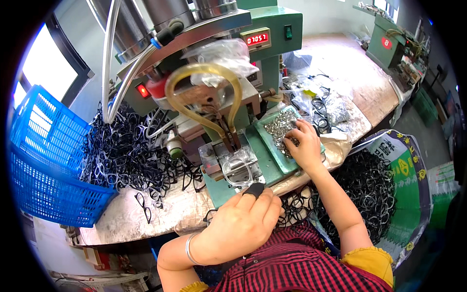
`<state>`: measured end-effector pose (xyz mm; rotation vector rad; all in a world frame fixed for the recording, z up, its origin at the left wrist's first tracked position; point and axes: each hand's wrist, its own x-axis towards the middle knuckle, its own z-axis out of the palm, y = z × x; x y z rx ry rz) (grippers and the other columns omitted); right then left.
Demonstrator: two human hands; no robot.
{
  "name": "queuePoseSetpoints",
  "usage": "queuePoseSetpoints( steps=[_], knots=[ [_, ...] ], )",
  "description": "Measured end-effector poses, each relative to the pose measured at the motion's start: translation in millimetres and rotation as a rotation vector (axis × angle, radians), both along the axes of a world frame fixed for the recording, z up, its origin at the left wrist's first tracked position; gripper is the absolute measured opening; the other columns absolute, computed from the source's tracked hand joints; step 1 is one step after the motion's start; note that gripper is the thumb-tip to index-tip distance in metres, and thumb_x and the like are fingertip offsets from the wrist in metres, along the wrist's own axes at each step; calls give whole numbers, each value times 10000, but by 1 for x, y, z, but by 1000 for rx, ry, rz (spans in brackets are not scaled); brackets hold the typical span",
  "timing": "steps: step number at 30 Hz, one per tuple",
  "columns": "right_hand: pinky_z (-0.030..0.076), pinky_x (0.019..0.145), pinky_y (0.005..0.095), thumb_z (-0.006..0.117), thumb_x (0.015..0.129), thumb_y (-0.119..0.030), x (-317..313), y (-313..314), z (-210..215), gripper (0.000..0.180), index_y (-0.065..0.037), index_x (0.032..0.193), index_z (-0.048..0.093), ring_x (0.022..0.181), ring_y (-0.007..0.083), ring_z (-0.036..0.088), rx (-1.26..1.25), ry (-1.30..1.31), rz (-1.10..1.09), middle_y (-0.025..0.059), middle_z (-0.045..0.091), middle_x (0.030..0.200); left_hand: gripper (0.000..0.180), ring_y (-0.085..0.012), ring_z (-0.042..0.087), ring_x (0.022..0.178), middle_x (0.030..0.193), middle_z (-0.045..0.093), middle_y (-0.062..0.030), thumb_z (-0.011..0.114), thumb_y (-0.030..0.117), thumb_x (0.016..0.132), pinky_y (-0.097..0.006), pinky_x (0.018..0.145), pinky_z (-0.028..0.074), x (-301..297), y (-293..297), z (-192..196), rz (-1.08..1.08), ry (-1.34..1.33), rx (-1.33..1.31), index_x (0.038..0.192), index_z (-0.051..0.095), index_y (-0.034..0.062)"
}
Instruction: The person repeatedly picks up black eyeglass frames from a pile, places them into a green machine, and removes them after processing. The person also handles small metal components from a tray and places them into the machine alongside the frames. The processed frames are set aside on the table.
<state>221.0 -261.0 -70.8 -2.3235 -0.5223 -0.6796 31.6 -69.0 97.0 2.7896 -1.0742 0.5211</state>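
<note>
My left hand [245, 219], with a black cover on one finger and a bangle at the wrist, is closed at the near end of a clear eyeglass frame [237, 171]. Its fingertips are partly hidden. The frame's rim lies on the metal fixture [248, 159] of a green bench press, below two pointed metal prongs [231, 140]. My right hand [306, 143] reaches into a green tray [287, 168] right of the fixture. Thumb and forefinger are drawn together at the small shiny metal parts [278, 127]; anything between them is too small to make out.
A pile of mostly black eyeglass frames [131, 151] and a blue plastic basket [58, 160] lie left. An open sack [406, 194] holds more frames [362, 194] at right. A yellowish hose loop [204, 68] hangs above the fixture. Plastic bags [335, 104] lie behind the tray.
</note>
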Motion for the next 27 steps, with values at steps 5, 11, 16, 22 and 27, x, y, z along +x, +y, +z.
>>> queuePoseSetpoints(
  steps=[5,11,16,22,27],
  knots=[
    [498,950,487,681,802,-152,10,13,13,173,-76,951,636,1328,347,488,-282,-52,370,164,582,1320,327,-239,655,849,1105,684,-116,773,209,826,-334,774,561,-1,3,-8,-7,-12,-92,1077,671,26],
    [532,859,394,683,838,-44,16,-4,4,119,-25,950,716,961,324,686,130,-176,163,138,726,996,323,-320,658,1043,1137,690,-123,738,45,843,-435,998,502,-40,60,-99,388,-476,-461,1155,662,10],
    [504,749,272,715,875,-43,-8,16,13,99,-5,965,727,781,133,647,449,150,190,69,707,851,564,-371,345,1423,1520,393,-205,773,133,829,-519,1128,278,4,122,-147,999,-345,-581,1326,527,29],
    [513,800,254,688,885,-21,-17,35,17,139,12,1016,716,839,110,656,542,327,224,50,716,906,735,-443,296,1440,1576,296,-255,858,271,755,-517,1060,308,55,140,-177,1005,-371,-501,1333,468,38],
    [512,808,252,694,880,-27,-23,20,12,160,9,1034,718,849,112,654,502,366,207,48,722,941,738,-450,350,1401,1552,338,-265,873,278,731,-477,990,360,67,147,-186,1001,-428,-458,1296,483,9]
  ],
)
